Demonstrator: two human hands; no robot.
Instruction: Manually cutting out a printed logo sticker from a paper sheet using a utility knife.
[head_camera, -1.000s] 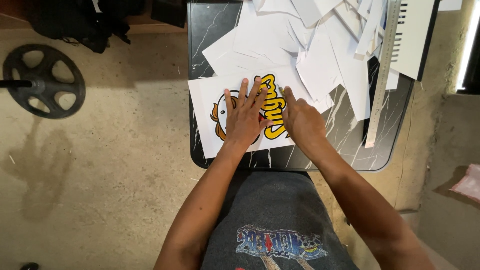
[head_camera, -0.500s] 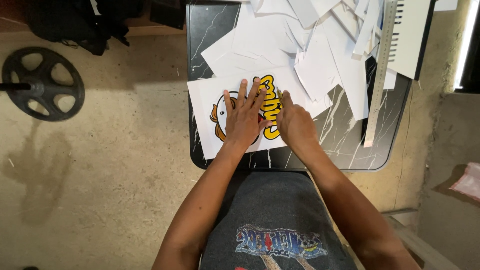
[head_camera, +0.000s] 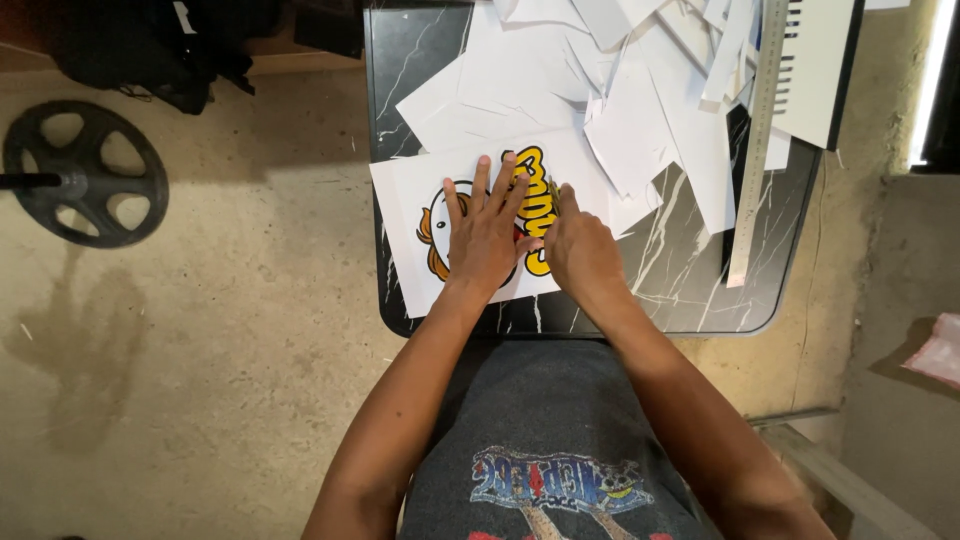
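On the dark marbled worktop (head_camera: 690, 280), my left hand (head_camera: 487, 232) lies flat, fingers spread, pinning a white printed sheet (head_camera: 410, 200) bearing a yellow-and-orange cartoon graphic; my right hand (head_camera: 580, 250) grips a thin blade (head_camera: 553, 190) against it.

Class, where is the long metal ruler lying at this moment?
In the head view, the ruler lies on the table's right side, running top to bottom beside the paper scraps.
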